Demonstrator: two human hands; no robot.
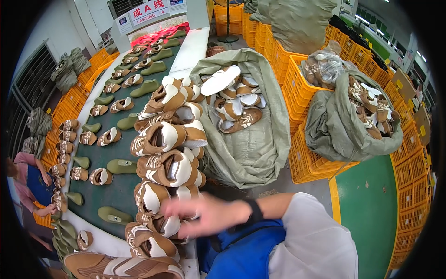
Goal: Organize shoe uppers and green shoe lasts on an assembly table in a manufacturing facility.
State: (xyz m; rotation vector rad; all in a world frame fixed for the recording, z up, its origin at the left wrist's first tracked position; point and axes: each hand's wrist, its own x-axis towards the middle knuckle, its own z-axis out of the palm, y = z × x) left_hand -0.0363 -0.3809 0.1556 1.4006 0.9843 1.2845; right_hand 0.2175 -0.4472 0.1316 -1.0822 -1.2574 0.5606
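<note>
My right hand (206,215), blurred by motion, reaches left over a stack of brown and white sneaker uppers (160,174). Its fingers look spread apart, with no shoe visibly gripped; whether they touch the upper (167,225) below them is unclear. A black band circles the wrist. My left hand is out of sight. Very large at the bottom left, close to the camera, lies a brown shoe (123,266) with pale stripes. Another upper (151,242) sits just beyond it. Green shoe lasts (121,166) and more uppers are spread in rows on the dark green belt (100,197).
Beyond the stack stands an open grey-green sack (246,153) with shoes and a white sole (220,80) inside. A second sack of shoes (346,125) rests on orange crates (316,162) to the right. Across the belt, another person (32,181) handles uppers.
</note>
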